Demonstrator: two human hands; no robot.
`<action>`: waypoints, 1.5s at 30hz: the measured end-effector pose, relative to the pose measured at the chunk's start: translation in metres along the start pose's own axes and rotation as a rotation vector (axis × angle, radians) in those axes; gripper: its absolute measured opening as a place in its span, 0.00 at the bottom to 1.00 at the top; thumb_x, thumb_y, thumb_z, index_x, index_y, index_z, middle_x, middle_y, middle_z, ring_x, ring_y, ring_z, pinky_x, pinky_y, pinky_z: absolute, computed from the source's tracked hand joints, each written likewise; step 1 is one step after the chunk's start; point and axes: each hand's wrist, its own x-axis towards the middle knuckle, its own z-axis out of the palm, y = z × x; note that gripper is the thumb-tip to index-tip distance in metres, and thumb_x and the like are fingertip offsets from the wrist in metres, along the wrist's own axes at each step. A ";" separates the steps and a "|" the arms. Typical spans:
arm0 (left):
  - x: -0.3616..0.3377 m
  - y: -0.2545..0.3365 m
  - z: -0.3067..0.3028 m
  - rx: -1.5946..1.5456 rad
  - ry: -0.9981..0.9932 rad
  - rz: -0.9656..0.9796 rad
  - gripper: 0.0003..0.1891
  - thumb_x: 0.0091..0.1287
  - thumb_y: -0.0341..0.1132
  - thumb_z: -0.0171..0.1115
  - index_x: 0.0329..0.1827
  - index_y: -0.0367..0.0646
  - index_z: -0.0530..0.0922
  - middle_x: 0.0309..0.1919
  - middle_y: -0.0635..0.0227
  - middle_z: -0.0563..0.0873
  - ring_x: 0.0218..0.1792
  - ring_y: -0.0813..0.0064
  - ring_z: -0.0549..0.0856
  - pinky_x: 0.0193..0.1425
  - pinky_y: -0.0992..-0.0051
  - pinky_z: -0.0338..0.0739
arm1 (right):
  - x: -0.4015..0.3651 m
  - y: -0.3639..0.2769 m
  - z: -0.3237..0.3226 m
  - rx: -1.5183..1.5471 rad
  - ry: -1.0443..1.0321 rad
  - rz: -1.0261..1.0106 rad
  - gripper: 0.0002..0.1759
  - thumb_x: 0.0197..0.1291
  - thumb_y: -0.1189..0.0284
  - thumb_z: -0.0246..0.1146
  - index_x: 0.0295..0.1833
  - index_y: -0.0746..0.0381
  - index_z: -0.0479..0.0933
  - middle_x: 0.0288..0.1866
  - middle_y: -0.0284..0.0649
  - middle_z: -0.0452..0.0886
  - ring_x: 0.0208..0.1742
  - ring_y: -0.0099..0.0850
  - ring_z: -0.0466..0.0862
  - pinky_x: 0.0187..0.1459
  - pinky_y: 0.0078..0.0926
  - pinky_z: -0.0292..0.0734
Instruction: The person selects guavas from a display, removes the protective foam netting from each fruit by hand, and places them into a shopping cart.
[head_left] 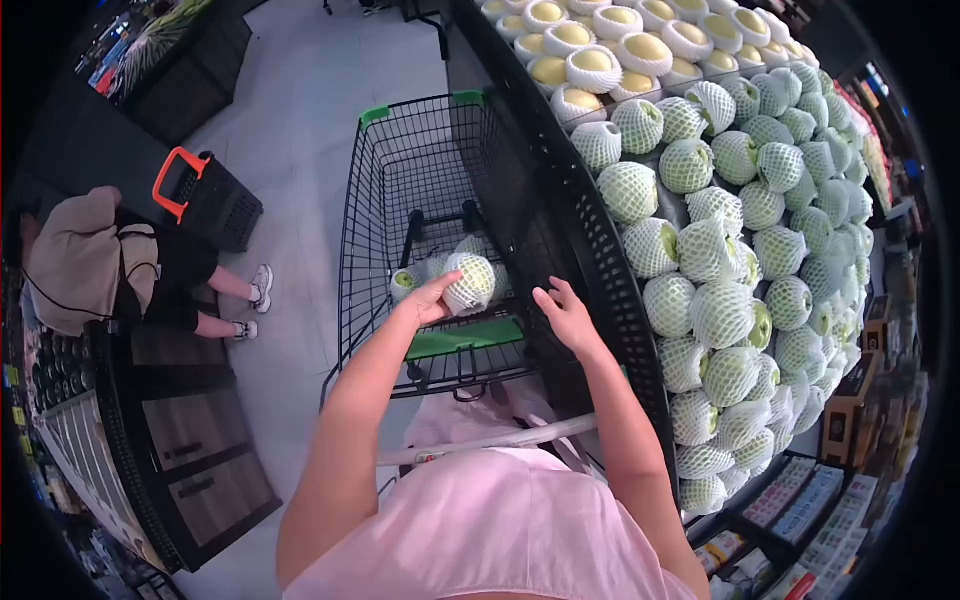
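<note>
My left hand [432, 303] grips a round green fruit in a white foam net [471, 284], above the shopping cart [352, 225]. My right hand [568, 315] is beside the cart's right side, near the black edge of the display, fingers apart and holding nothing. Inside the cart, below the held fruit, are several more netted fruits; one green fruit [403, 281] shows to the left of my hand. Others there are partly hidden by my hand and the fruit in it. A green panel [465, 338] runs across the cart's near end.
Netted green fruits [722, 312] are heaped on the display [612, 270] at my right, with yellow fruits [644, 54] in foam sleeves behind them. To the left, a person [88, 262] stands by a dark basket [226, 203] with an orange handle. Grey floor [295, 300] lies between.
</note>
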 end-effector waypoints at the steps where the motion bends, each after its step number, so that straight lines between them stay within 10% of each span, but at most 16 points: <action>1: 0.006 0.002 -0.021 -0.052 0.033 0.017 0.33 0.63 0.42 0.69 0.68 0.41 0.66 0.62 0.60 0.77 0.62 0.60 0.78 0.65 0.51 0.73 | -0.007 0.001 0.013 -0.075 0.069 -0.034 0.44 0.62 0.46 0.60 0.72 0.68 0.60 0.64 0.64 0.72 0.65 0.51 0.75 0.64 0.37 0.71; 9: 0.145 -0.067 -0.106 -0.104 0.412 0.070 0.31 0.59 0.34 0.72 0.62 0.31 0.69 0.53 0.50 0.81 0.54 0.58 0.83 0.56 0.54 0.79 | -0.005 0.013 0.037 -0.799 -0.099 -0.315 0.36 0.57 0.50 0.64 0.62 0.65 0.69 0.38 0.46 0.84 0.36 0.42 0.86 0.55 0.51 0.75; 13: 0.178 -0.081 -0.087 0.599 0.892 0.086 0.51 0.48 0.40 0.78 0.70 0.28 0.56 0.61 0.43 0.73 0.61 0.51 0.76 0.63 0.59 0.74 | -0.009 0.008 0.037 -0.902 -0.225 -0.309 0.34 0.56 0.51 0.65 0.60 0.65 0.70 0.34 0.44 0.83 0.34 0.40 0.86 0.55 0.48 0.76; 21: 0.225 -0.101 -0.096 0.643 0.930 0.297 0.55 0.44 0.41 0.80 0.67 0.29 0.50 0.58 0.42 0.73 0.59 0.54 0.76 0.64 0.64 0.70 | -0.007 0.011 0.035 -0.864 -0.278 -0.268 0.32 0.56 0.53 0.66 0.57 0.65 0.72 0.34 0.43 0.83 0.33 0.39 0.86 0.56 0.48 0.76; 27: 0.199 -0.075 -0.072 0.816 1.139 -0.135 0.62 0.35 0.50 0.85 0.69 0.34 0.53 0.64 0.42 0.71 0.64 0.47 0.73 0.69 0.59 0.68 | -0.005 0.015 0.035 -0.855 -0.293 -0.228 0.32 0.57 0.53 0.65 0.59 0.65 0.72 0.37 0.44 0.83 0.37 0.40 0.86 0.58 0.49 0.75; 31: 0.179 -0.078 -0.068 1.083 1.081 0.242 0.40 0.47 0.45 0.81 0.59 0.33 0.70 0.54 0.49 0.80 0.56 0.54 0.80 0.61 0.60 0.74 | -0.004 0.009 0.029 -0.730 -0.177 -0.388 0.22 0.54 0.59 0.67 0.48 0.62 0.74 0.34 0.42 0.82 0.35 0.39 0.86 0.47 0.41 0.78; 37: 0.062 -0.034 0.053 0.579 0.237 0.332 0.09 0.67 0.34 0.64 0.43 0.36 0.79 0.33 0.67 0.84 0.29 0.81 0.79 0.36 0.81 0.75 | -0.048 -0.070 -0.045 -0.470 0.407 -0.788 0.17 0.49 0.69 0.70 0.46 0.60 0.79 0.48 0.38 0.83 0.47 0.38 0.83 0.50 0.36 0.78; 41: -0.026 -0.025 0.131 0.688 0.162 0.353 0.12 0.73 0.37 0.57 0.37 0.37 0.79 0.27 0.69 0.83 0.26 0.84 0.77 0.33 0.83 0.72 | -0.090 -0.119 -0.153 -0.789 0.706 -0.673 0.35 0.41 0.69 0.74 0.59 0.57 0.74 0.62 0.45 0.73 0.66 0.45 0.71 0.65 0.46 0.65; 45: -0.068 -0.044 0.159 0.721 0.058 0.465 0.17 0.75 0.41 0.53 0.32 0.38 0.79 0.26 0.71 0.82 0.28 0.85 0.78 0.35 0.82 0.73 | -0.060 -0.110 -0.213 -1.390 0.473 -0.406 0.48 0.33 0.58 0.79 0.66 0.54 0.69 0.67 0.45 0.70 0.75 0.41 0.60 0.73 0.60 0.49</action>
